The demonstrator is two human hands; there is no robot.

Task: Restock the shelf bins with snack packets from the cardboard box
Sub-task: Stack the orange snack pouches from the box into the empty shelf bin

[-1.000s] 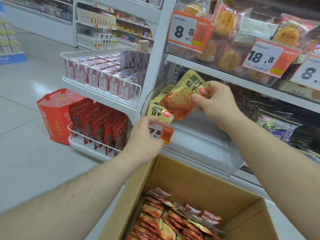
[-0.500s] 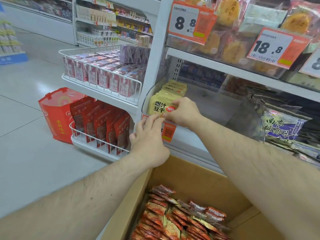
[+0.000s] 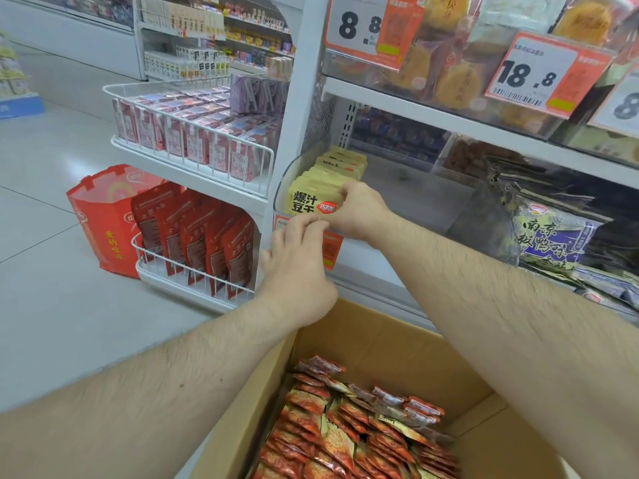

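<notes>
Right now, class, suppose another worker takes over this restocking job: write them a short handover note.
Right hand grips the front yellow packet in the clear shelf bin.
Left hand is at the bin's orange price tag; grip unclear.
Done: a row of yellow packets stands in the bin.
Left: the cardboard box below holds many red packets; much of the bin looks unfilled.

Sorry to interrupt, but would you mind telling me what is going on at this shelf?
A person is restocking a clear shelf bin with yellow snack packets. The right hand grips the front packet of the row standing in the bin, while the left hand reaches up to the bin's front edge by the orange price tag. The open cardboard box below holds many packets.
</notes>
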